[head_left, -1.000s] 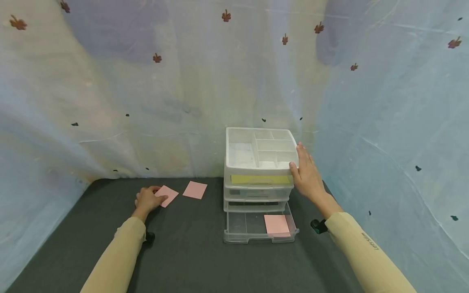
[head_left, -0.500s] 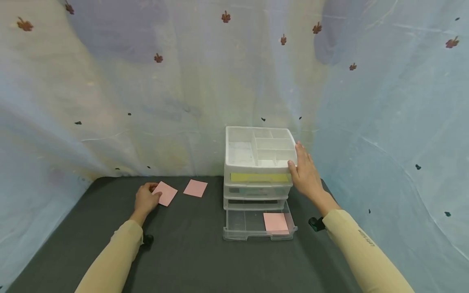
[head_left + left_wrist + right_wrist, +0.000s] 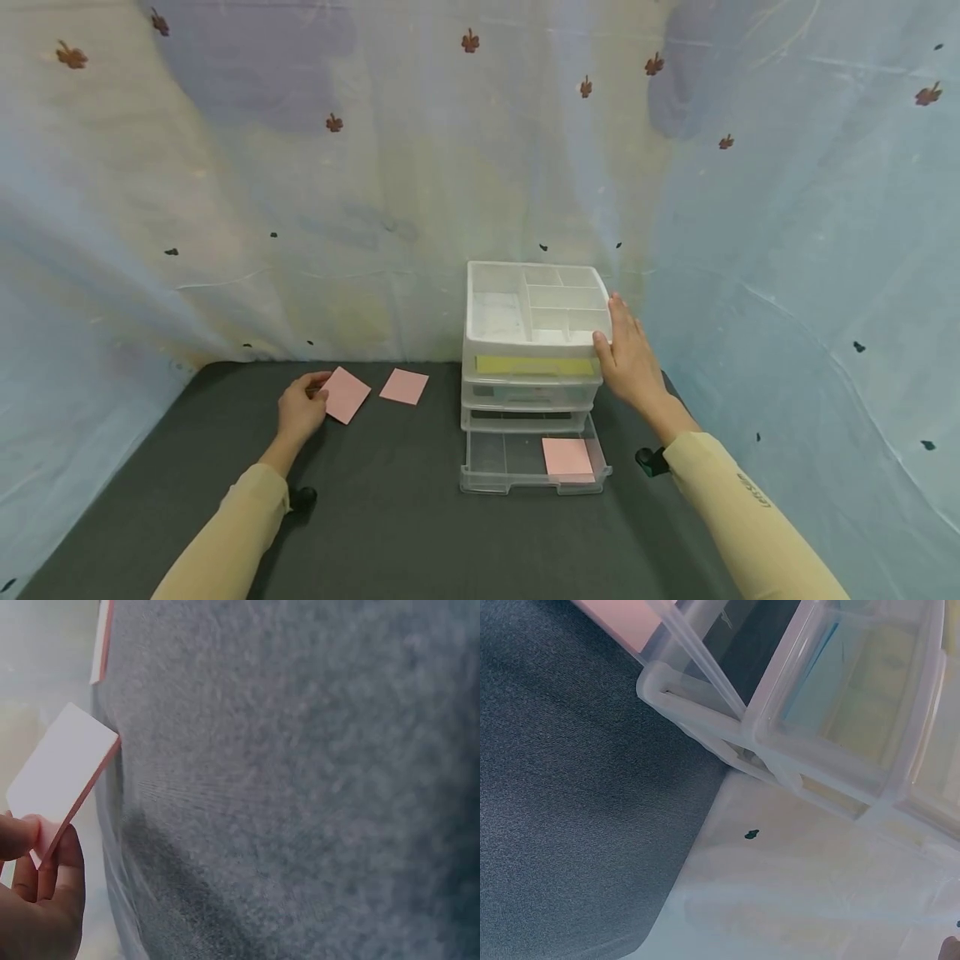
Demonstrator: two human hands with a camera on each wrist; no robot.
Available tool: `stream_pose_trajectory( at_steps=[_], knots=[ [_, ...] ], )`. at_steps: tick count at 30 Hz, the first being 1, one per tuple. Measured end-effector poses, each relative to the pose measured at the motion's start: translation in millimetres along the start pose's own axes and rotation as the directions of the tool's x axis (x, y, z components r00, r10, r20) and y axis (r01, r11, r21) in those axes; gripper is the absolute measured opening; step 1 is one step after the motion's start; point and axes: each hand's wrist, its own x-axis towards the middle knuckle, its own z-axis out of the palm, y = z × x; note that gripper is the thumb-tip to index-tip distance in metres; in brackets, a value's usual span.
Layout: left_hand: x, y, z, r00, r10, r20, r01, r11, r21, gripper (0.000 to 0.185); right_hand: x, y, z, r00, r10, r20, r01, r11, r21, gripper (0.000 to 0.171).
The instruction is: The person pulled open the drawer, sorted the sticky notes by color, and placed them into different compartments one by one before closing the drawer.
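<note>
My left hand (image 3: pixel 300 410) pinches the left corner of a pink sticky note pad (image 3: pixel 347 395) between thumb and fingers. In the left wrist view, the pad (image 3: pixel 67 761) shows its thickness and stands tilted. A second pink pad (image 3: pixel 403 387) lies on the table just right of it. My right hand (image 3: pixel 632 367) rests against the right front corner of a white drawer organizer (image 3: pixel 525 344), fingers extended along its side and thumb at the front. The clear bottom drawer (image 3: pixel 486 482) is pulled out, with another pink pad (image 3: pixel 567 457) in its right part.
Something yellow (image 3: pixel 532 366) shows through the top drawer. Bluish contents (image 3: pixel 814 679) show through a drawer front in the right wrist view. The organizer's top tray is divided into several compartments. A patterned curtain (image 3: pixel 420 183) hangs behind the dark table (image 3: pixel 397 517).
My left thumb and fingers have shifted to the left corner of the pink pad, and the pad has turned and tilted up slightly. My right hand keeps its place on the organizer.
</note>
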Motion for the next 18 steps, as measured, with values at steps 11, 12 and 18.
stream_pose_trajectory(
  at_steps=[11, 12, 18],
  knots=[
    [-16.5, 12.1, -4.2, 0.999, 0.017, -0.049, -0.021, 0.996, -0.091, 0.034, 0, -2, -1, 1.000, 0.015, 0.022, -0.015, 1.000, -0.010, 0.068],
    [-17.8, 13.6, -4.7, 0.998, 0.016, -0.057, -0.022, 0.995, -0.099, 0.034, 0, -2, -1, 1.000, 0.018, 0.022, -0.018, 1.000, -0.010, 0.068],
    [-24.5, 22.8, -6.4, 0.994, 0.000, -0.110, -0.016, 0.990, -0.142, 0.034, 0, -1, 0, 1.000, 0.020, 0.014, -0.020, 1.000, -0.012, 0.068]
  ],
)
